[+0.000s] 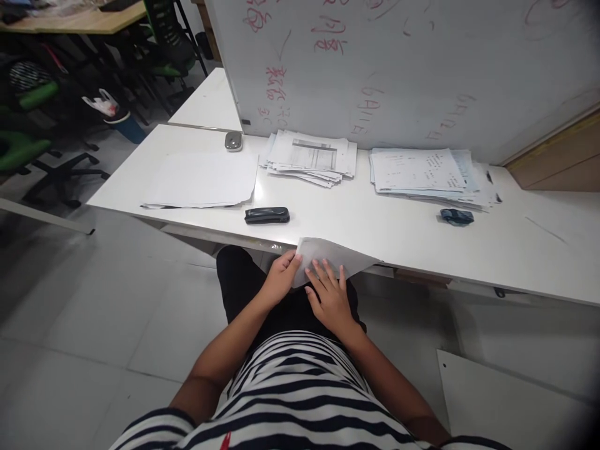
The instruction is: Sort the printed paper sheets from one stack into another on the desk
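Observation:
A white sheet of paper, perhaps more than one layer, is held at the desk's front edge above my lap. My left hand pinches its left side, thumb on top. Fingers spread, my right hand lies flat on the paper's face. The paper's far right corner points out along the desk edge. Just beyond my left hand a black stapler lies on the desk.
White papers lie at the desk's left, near a grey computer mouse. Two paper stacks, one in the middle and one on the right, stand before a whiteboard. A small dark blue object sits at right.

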Demonstrator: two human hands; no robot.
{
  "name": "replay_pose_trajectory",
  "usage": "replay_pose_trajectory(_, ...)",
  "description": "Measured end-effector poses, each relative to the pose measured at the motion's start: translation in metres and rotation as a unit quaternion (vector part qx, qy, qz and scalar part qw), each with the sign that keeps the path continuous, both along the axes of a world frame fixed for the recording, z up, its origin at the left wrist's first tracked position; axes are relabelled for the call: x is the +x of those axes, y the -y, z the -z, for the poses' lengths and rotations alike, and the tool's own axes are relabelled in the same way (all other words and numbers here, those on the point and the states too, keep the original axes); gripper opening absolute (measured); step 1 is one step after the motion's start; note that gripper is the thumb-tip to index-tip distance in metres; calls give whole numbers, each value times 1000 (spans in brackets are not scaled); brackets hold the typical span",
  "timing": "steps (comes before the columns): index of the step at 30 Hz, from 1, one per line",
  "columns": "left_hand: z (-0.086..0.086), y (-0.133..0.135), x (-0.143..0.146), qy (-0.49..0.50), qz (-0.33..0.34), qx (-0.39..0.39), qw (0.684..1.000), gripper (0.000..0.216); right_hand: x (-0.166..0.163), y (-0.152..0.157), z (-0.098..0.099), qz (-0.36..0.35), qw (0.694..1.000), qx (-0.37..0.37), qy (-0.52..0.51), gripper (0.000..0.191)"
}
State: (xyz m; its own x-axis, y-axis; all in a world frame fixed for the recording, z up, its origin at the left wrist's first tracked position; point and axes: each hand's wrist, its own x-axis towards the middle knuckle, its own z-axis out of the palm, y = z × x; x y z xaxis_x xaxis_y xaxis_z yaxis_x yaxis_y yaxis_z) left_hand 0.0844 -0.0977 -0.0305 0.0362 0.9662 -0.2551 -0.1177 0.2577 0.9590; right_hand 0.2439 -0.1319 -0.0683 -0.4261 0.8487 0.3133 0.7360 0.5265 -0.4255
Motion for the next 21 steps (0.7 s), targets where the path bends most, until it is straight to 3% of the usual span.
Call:
replay_pose_trajectory(5, 1, -2, -1, -73, -6, 31, 997, 38, 10, -2, 3, 18, 1000, 3, -12, 52)
replay_pose_trajectory(8, -2, -5, -5, -103, -8, 41, 994, 36, 20, -3, 11, 168, 978, 47, -115, 60)
replay_pose_trajectory(10, -3, -7, -7, -110, -13, 37, 993, 35, 28, -5, 18, 293, 929, 40, -222, 67)
replay_pose_trajectory(12, -3, -9, -8, -97, -18, 27, 995, 36, 35, -10, 23, 363, 866, -25, -342, 74)
replay_pose_trajectory(14, -1, -11, -9, -80, -20, 20, 996, 38, 41, -14, 26, 355, 802, -133, -462, 76)
replay_pose_trajectory(17, 2, -12, -8, -54, -23, 12, 998, 39, 49, -17, 25, 275, 723, -276, -570, 60)
replay_pose_trajectory(19, 2, -12, -7, -36, -18, 4, 999, 38, 55, -16, 21, 259, 698, -307, -593, 47)
replay_pose_trajectory(21, -3, -13, -6, -20, -7, 6, 1000, 37, 61, -17, 14, 268, 699, -293, -595, 41)
